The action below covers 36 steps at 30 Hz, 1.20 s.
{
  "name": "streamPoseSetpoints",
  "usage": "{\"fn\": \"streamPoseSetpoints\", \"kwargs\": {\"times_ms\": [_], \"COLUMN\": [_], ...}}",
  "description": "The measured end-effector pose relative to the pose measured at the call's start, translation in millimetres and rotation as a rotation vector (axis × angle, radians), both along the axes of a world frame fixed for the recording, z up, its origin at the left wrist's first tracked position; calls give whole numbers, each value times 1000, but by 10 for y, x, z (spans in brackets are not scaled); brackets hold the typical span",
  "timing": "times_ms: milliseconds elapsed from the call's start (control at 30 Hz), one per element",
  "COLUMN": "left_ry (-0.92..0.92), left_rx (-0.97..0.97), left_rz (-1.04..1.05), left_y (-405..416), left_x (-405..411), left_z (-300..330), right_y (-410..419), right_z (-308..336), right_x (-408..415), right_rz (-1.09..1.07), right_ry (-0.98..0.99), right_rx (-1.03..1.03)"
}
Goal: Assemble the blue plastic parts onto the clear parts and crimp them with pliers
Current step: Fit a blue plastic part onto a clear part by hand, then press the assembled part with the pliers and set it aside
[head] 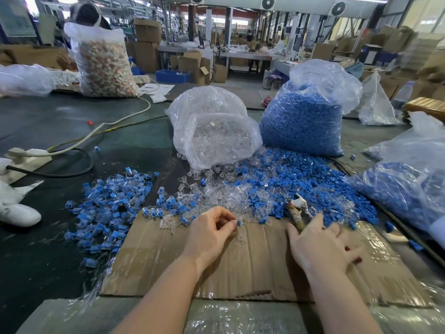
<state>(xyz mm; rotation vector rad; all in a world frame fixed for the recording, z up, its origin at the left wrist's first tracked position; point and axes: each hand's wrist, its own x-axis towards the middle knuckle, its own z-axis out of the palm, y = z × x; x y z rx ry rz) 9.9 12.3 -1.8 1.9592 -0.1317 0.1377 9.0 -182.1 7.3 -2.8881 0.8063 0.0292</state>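
Note:
My left hand (212, 231) pinches a small blue plastic part (239, 223) with a clear part (240, 236) just below it, over the cardboard sheet (240, 266). My right hand (322, 244) lies flat with spread fingers on the cardboard, its fingertips at the handle of the pliers (296, 210), which rest on the heap. Ahead of both hands spreads a loose heap of blue parts (301, 184) and clear parts (216, 196). A pile of assembled blue-and-clear pieces (108, 203) lies to the left.
A bag of clear parts (212, 131) and a tall bag of blue parts (303, 121) stand behind the heap. Another bag with blue parts (404, 189) lies at the right. Cables and a power strip (26, 155) are at the left, a white shoe (16, 214) below them.

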Motion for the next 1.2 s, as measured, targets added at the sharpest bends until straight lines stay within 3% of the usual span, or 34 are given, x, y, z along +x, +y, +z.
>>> {"fn": "streamPoseSetpoints", "kwargs": {"times_ms": [100,367,567,733,967,1200], "left_ry": [2,45,248,321,314,312], "left_rx": [-8,-145,-549,-631,-522,-466], "left_rz": [5,47,123,180,254,280], "left_y": [2,26,23,4,-22,-28], "left_x": [2,49,146,166,181,201], "left_z": [8,6,103,172,230,295], "right_y": [-51,46,300,412,380,379], "right_z": [7,211,382,504,580,624], "right_x": [-31,-125,-193,-244,-248,-233], "right_rz": [-8,252,577,559,524,529], "right_ry": [45,-145,-128,-6,195,263], "right_rx": [-22,-173,340,708,914,942]}}
